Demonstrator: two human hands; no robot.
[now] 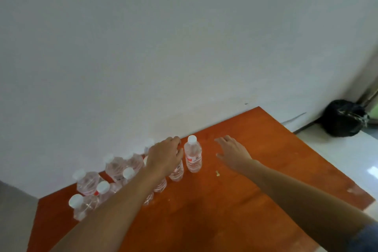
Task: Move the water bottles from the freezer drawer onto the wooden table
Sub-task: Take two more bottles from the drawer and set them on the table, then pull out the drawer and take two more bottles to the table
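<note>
Several clear water bottles with white caps stand upright on the orange-brown wooden table (235, 206), in rows along the white wall at the left (88, 183). My left hand (165, 156) reaches over the right end of the group and grips the top of one bottle (176, 173); its cap is hidden under my fingers. Just to the right, another bottle (192, 154) stands free. My right hand (232, 150) hovers over the table to the right of that bottle, fingers spread and holding nothing.
A small pale scrap (217, 173) lies on the table near the bottles. A black rubbish bag (345, 117) sits on the white floor in the far right corner. The table's right edge drops to the tiled floor (351, 161).
</note>
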